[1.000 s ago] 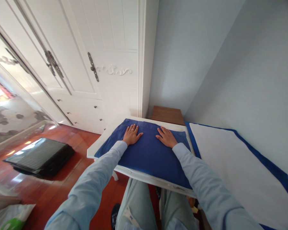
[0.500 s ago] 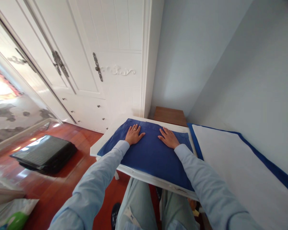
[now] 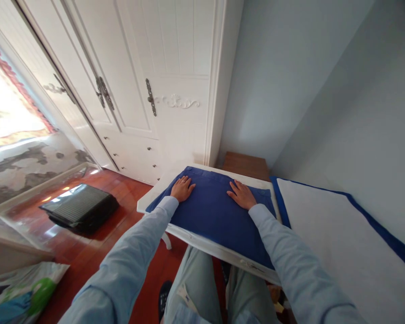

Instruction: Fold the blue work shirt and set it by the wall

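A dark blue cloth [image 3: 216,216] lies spread over a small white table [image 3: 175,230]; a seamed band runs along its far edge. My left hand [image 3: 182,188] rests palm down near the cloth's far left side, its fingers stretched out. Toward the far right part of the cloth, my right hand [image 3: 242,194] is also flat with fingers spread. Both hands touch the cloth, and neither grips it. Part of its right side is hidden under my right forearm.
To the right is a white sheet [image 3: 317,216] on a blue cover. A brown wooden surface [image 3: 246,165] stands behind the table, beside a white wardrobe [image 3: 185,126]. On the red floor to the left are a black case [image 3: 83,207] and a plastic bag [image 3: 30,288].
My left hand has slid left across the cloth toward its side edge. The right hand stays nearly in place. The whole view has turned slightly left.
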A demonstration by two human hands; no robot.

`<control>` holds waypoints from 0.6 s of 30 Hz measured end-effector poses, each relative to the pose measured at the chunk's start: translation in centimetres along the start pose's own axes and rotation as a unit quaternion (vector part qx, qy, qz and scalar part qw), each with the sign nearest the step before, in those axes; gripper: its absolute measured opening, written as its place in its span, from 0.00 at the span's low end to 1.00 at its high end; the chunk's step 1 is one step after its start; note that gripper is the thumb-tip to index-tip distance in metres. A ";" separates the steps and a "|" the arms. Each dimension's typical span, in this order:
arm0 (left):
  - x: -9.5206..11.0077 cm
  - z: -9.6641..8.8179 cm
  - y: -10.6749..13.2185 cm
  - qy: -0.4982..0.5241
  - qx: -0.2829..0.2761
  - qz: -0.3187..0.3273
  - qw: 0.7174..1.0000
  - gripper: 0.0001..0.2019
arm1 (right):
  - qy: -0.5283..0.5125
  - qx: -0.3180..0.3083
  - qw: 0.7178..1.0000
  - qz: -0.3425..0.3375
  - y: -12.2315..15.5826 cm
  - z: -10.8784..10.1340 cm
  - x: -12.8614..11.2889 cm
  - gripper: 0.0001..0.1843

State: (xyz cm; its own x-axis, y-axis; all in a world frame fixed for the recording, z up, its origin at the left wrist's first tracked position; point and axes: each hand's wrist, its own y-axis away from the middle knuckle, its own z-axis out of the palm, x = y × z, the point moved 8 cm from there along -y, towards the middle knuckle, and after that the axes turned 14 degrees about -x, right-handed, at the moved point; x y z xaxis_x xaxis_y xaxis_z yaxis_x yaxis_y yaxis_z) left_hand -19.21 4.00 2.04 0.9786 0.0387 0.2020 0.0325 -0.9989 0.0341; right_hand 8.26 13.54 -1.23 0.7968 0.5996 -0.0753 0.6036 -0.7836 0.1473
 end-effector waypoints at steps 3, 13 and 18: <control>-3.0 -0.9 2.0 0.046 -0.003 -0.033 0.998 0.26 | -0.001 -0.001 1.000 0.001 -0.1 0.1 0.0 0.42; -12.1 -3.8 5.9 0.238 -0.046 -0.193 0.951 0.15 | -0.006 -0.002 1.000 -0.004 -0.4 0.5 0.4 0.41; -12.9 -3.5 6.8 0.327 -0.056 -0.231 0.915 0.16 | -0.006 -0.001 1.000 0.000 -0.4 0.5 0.5 0.41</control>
State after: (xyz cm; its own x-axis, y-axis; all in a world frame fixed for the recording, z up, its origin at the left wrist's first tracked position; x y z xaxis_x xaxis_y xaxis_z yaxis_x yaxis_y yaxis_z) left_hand -32.32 -3.22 3.06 0.5339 0.5002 0.6818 0.3555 -0.8643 0.3557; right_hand 8.40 14.05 -1.85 0.7966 0.5981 -0.0874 0.6041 -0.7827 0.1496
